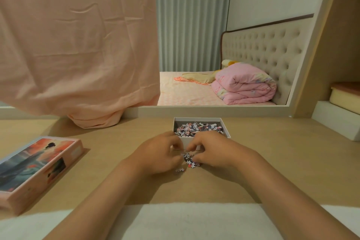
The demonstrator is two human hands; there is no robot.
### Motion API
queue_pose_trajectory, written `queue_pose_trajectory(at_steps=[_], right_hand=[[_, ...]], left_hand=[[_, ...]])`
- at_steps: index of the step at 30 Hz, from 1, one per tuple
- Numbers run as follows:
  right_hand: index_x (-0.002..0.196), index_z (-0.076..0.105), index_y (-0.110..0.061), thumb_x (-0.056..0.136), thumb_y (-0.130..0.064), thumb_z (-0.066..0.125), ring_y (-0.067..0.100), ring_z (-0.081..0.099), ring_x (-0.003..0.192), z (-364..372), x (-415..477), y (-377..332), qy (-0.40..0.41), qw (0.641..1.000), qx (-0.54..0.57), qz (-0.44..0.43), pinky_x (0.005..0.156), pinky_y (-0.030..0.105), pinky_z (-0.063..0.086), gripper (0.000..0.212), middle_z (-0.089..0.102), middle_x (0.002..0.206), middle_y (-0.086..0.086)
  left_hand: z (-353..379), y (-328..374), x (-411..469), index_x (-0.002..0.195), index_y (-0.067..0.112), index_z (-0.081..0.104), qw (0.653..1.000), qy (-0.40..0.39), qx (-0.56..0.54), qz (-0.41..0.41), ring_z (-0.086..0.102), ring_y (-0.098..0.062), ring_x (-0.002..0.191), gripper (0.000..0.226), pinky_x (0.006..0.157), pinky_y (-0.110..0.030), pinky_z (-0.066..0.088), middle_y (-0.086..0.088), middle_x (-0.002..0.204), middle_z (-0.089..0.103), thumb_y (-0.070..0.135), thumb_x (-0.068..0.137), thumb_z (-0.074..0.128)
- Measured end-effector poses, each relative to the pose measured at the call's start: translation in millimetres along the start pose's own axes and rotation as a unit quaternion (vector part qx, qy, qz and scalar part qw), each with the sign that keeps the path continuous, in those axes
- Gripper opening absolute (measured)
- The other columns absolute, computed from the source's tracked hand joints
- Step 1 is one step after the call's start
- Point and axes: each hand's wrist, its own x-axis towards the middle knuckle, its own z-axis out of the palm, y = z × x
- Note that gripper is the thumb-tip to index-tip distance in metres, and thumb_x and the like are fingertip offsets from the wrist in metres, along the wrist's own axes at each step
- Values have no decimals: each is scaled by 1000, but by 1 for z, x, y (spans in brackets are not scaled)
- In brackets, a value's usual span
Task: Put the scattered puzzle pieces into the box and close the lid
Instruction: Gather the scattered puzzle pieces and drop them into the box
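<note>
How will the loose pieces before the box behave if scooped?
The loose pieces look small, thin and separate, so probably light and apt to scatter or spill. Lying flat on the table, they may resist pinching; sliding likely works better.

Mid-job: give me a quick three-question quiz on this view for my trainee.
1. True or false: the lid is already on the box.
2. Where do the loose puzzle pieces lie? A: on the table before the box, between the left hand and right hand. B: on the lid. C: behind the box.
3. Fill in: the lid lies to the box's ____.
Key: 1 false; 2 A; 3 left.
</note>
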Motion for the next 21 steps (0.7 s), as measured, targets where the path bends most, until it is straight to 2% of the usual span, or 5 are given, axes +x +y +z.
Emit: queue_pose_trajectory(at_steps=[3,6,11,16,21], right_hand=[[129,64,-30,85,-35,73,11,57,101,6,0,1,-48,998,-41,-3,91,33,48,45,60,116,-7],[132,59,-28,89,-42,67,17,52,99,12,2,4,-80,994,-73,13,91,39,47,46,52,112,-2],[106,70,-27,90,-37,69,23,58,83,20,7,7,-57,997,-36,32,73,36,46,20,61,90,1],[120,71,-27,85,-34,76,15,61,90,21,7,4,-30,998,0,63,77,29,47,37,69,100,-2],[94,77,-23,82,-25,80,11,61,72,23,9,2,-8,996,32,81,62,21,44,13,72,84,-2]], left_hand=[[7,-5,-5,133,35,54,994,-105,33,-8,45,-7,111,63,97,-30,42,13,123,46,64,78,61],[10,-4,-4,143,35,45,991,-128,47,-1,37,-9,121,66,103,-30,37,9,129,41,63,84,58],[16,0,-1,130,27,62,995,-92,-15,18,49,-11,106,47,89,-19,36,2,113,50,47,88,65],[14,6,-1,112,22,73,997,-61,-31,24,51,-10,83,32,70,-22,35,-3,100,58,39,84,72],[14,10,0,100,21,76,998,-38,-56,16,53,-7,77,23,68,-19,41,5,88,62,33,81,77]])
